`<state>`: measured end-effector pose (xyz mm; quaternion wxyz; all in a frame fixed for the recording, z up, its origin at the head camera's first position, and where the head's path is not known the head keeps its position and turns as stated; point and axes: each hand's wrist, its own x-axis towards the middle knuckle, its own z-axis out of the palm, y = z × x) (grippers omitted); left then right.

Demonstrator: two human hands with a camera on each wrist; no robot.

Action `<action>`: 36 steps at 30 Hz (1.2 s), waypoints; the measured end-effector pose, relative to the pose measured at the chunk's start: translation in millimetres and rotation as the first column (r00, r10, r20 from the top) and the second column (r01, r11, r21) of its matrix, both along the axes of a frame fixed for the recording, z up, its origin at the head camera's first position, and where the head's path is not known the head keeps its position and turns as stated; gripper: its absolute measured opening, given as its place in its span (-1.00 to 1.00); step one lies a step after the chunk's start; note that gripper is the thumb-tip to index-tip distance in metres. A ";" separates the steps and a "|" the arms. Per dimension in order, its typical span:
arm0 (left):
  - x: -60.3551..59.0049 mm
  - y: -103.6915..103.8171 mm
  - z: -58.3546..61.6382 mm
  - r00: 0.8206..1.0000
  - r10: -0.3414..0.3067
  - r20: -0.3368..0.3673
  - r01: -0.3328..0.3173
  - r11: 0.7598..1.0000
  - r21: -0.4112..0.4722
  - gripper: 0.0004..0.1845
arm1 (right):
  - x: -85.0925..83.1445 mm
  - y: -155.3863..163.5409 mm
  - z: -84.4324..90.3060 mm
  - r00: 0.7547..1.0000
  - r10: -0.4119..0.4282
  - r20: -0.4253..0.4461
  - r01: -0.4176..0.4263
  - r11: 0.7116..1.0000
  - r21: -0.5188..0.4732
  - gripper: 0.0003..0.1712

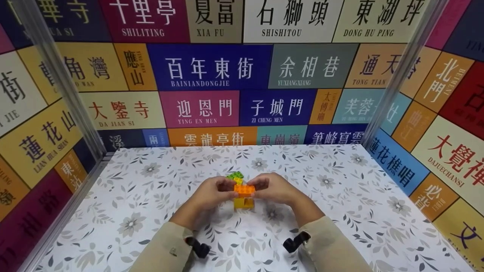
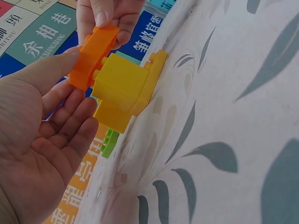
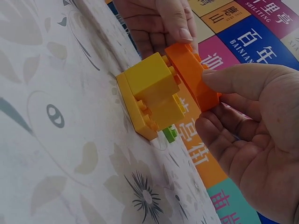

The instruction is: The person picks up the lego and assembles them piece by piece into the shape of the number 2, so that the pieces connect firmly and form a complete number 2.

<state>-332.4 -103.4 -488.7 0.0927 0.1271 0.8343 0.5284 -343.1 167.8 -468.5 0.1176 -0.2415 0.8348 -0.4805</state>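
Note:
An orange toy brick (image 1: 244,189) is pinched at its two ends, by my left hand (image 1: 213,192) on one side and my right hand (image 1: 275,189) on the other. It sits at the studs on top of a stack of yellow bricks (image 2: 122,79), slightly tilted against it in the right wrist view. The stack stands on the table and has a flat yellow base (image 3: 135,109) with bare studs at one end. A green brick (image 1: 235,175) lies low behind the stack, partly hidden by it and by my left fingers.
The table (image 1: 151,226) wears a white cover printed with grey leaves and flowers. Panels with coloured name signs (image 1: 208,68) rise behind it and on both sides. Black wrist straps (image 1: 199,248) hang from the beige sleeves (image 1: 166,245).

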 end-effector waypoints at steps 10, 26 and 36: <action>1.5 0.2 0.5 1.000 0.001 0.014 -0.002 1.000 0.007 -0.62 | -0.8 -0.2 -1.3 1.000 -0.002 0.014 0.002 1.000 0.001 -0.58; -0.1 -0.3 -2.4 1.000 0.003 -0.001 -0.003 1.000 -0.008 -0.64 | 1.2 -2.0 -1.9 1.000 -0.023 0.016 0.022 0.999 0.030 -0.60; -0.5 2.3 1.0 0.999 0.022 0.047 -0.020 0.999 -0.038 -0.68 | -0.5 0.0 -4.6 0.999 -0.023 0.039 0.022 0.999 0.032 -0.60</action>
